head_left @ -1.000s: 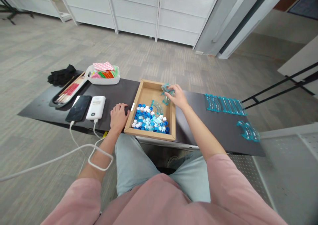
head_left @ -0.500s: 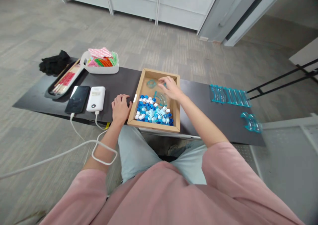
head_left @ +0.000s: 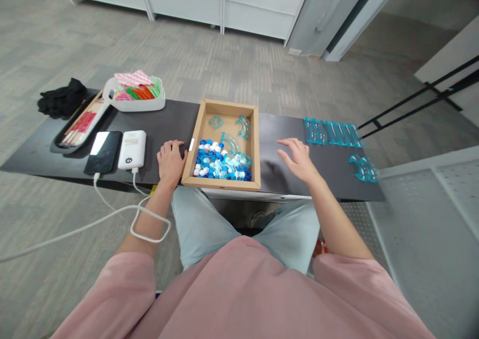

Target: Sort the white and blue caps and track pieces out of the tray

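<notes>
A shallow cardboard box [head_left: 202, 124] lies on the black table [head_left: 175, 122]. It holds a heap of small blue and white caps [head_left: 217, 164] and a few clear blue curved pieces [head_left: 244, 126]. My left hand [head_left: 170, 160] lies flat on the table against the box's left side, fingers stretched out, holding nothing. My right hand [head_left: 297, 158] hovers over the table to the right of the box, fingers spread and empty. A row of clear blue curved pieces [head_left: 331, 132] lies further right, with two more [head_left: 363, 168] near the table's right end.
A phone [head_left: 103, 152] and a white power bank [head_left: 131, 149] with white cables lie at the left. Behind them are a dark tray of sticks [head_left: 77, 127], a white basket of colourful packets [head_left: 136, 92] and a black cloth [head_left: 60, 98]. White cabinets stand beyond.
My right hand has left the box and moved right over the bare table, leaving the curved pieces in the box. The left hand stays put. The view has shifted.
</notes>
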{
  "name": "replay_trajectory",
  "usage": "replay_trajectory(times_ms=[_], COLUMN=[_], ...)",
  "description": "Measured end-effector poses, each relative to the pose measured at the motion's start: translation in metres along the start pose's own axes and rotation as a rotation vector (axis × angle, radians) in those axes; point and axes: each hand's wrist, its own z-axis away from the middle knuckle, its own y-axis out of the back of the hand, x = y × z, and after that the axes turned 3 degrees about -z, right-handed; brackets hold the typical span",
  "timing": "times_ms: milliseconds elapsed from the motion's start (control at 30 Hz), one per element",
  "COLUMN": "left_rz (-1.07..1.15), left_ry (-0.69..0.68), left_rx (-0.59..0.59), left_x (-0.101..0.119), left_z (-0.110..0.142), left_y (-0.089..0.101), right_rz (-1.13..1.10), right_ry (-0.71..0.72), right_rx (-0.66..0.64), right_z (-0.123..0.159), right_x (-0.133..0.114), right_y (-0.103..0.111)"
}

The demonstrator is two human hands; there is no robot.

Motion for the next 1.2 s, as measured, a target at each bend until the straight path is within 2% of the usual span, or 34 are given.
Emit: replay_trajectory(times_ms=[167,300,433,567,700,900,1067,1200], left_rz=[-0.007,-0.022,-0.013,0.048,0.026,-0.048,-0.069,-0.058], left_ry=[0.021,0.052,0.047,0.044,0.047,0.021,0.031,0.03], left_rx=[0.002,0.0,-0.002,-0.039,-0.06,-0.052,-0.033,-0.038], left_x=[0.006,0.009,0.003,-0.001,0.007,0.018,0.016,0.014], left_z=[-0.001,0.0,0.0,0.0,0.004,0.007,0.005,0.005], left_y=[0.002,0.003,0.003,0.006,0.012,0.018,0.015,0.014], right_rz=[0.08,0.137,0.131,0.129,0.127,0.1,0.1,0.102], right_ry=[-0.434,-0.707,-0.829,-0.846,-0.764,-0.581,-0.513,-0.468], right_rx=[0.245,0.411,0.496,0.474,0.492,0.464,0.4,0.392], right_z=[0.058,0.095,0.109,0.11,0.113,0.121,0.119,0.101], right_x=[0.089,0.141,0.178,0.199,0.201,0.184,0.148,0.108], right_y=[0.035,0.054,0.064,0.063,0.05,0.025,0.004,-0.005])
